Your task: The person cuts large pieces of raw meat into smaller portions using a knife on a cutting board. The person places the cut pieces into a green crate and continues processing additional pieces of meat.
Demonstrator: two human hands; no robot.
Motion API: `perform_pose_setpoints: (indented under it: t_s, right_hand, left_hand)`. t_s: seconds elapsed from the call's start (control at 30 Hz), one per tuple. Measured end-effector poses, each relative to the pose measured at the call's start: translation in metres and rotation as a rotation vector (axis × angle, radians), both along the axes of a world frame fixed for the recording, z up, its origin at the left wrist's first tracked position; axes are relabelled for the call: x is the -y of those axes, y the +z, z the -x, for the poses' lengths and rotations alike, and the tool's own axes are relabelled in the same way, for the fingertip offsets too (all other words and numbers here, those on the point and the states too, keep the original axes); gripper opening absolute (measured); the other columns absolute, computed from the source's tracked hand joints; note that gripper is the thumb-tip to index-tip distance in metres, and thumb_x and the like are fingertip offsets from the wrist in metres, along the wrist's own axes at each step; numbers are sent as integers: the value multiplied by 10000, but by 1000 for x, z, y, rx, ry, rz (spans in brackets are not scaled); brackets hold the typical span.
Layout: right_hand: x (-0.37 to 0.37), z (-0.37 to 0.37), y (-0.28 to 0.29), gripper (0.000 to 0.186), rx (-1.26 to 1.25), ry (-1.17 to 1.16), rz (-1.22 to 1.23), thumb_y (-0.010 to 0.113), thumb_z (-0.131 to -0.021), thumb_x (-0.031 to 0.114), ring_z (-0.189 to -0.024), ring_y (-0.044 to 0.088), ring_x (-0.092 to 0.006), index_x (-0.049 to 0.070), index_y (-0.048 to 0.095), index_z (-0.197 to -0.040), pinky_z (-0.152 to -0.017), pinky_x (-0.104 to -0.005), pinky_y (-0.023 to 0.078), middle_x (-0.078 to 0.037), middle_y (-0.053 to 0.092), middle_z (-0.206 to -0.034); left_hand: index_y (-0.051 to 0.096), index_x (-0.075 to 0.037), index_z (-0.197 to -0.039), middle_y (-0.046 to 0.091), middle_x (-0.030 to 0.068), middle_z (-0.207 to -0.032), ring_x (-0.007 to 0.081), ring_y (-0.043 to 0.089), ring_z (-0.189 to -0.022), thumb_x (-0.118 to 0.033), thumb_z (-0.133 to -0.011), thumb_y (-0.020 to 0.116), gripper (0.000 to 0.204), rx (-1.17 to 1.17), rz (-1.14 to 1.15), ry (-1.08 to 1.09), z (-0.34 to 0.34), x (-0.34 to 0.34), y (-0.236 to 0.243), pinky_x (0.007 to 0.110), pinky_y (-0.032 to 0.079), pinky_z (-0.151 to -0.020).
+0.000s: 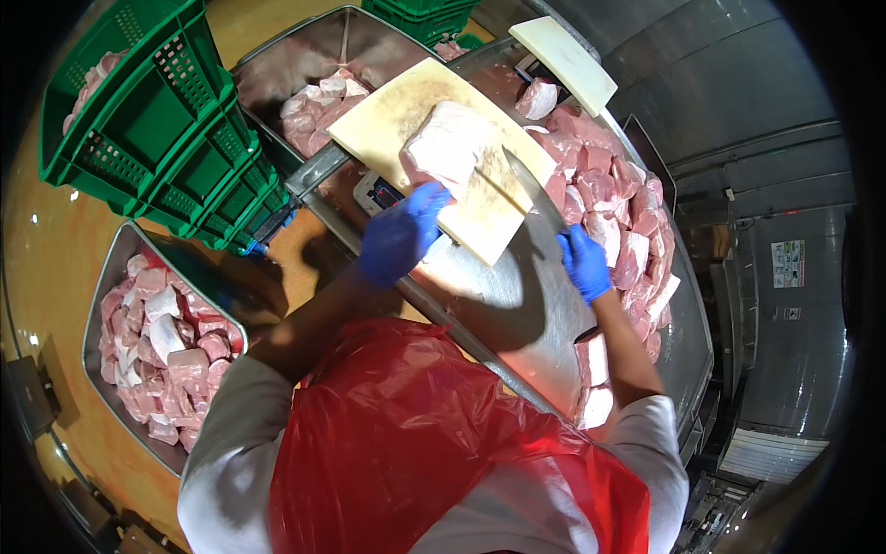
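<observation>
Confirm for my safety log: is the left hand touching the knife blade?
Apart. The head view shows bare cutting board between the left hand and the knife blade.

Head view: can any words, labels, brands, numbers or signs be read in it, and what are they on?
None can be read.
Posted sheet on the grey wall: print too small.
Smaller sign below it: too small.
White device with a dark panel, by the cutting board: markings too small and blurred.
</observation>
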State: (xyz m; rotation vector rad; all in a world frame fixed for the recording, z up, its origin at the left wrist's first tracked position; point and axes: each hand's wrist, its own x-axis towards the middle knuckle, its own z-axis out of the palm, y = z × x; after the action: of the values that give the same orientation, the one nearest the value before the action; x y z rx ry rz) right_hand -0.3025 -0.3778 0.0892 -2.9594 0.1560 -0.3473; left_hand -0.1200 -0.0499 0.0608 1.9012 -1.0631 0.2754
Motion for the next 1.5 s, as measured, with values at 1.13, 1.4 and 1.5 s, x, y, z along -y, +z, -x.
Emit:
perform_pose_setpoints:
  t_s: [1.13, 1.4, 1.5]
  right_hand:
    - [-160, -122, 26, 153, 62, 137, -17, 605, -929, 121, -734, 643, -425, 76, 505, -1036, -617, -492, 517, -199, 624, -876]
    - [-104, -71, 8, 225, -441, -7, 130, 440, -998, 219, -838, 683, -425, 122, 526, -1182, -732, -516, 545, -217, 681, -1020]
    - [-65, -19, 43, 196, -658, -120, 222, 444, -1012, 218, -847, 685, -417, 127, 534, -1161, -723, -503, 549, -205, 690, -1005]
  left_hand:
    - [565, -177, -1165, 608, 98, -1051, 336, 651, -925, -88, -795, 730, 415, 30, 192, -70, -45, -20, -97, 435, 555, -767]
    - [593, -134, -1117, 621, 95, -1031, 320, 652, -928, -83, -798, 731, 351, -80, 192, -2, -55, -30, -104, 422, 554, -773]
    - [638, -85, -1065, 643, 99, -1018, 289, 660, -887, -101, -792, 764, 301, -155, 292, 116, -56, -64, -59, 385, 547, -763]
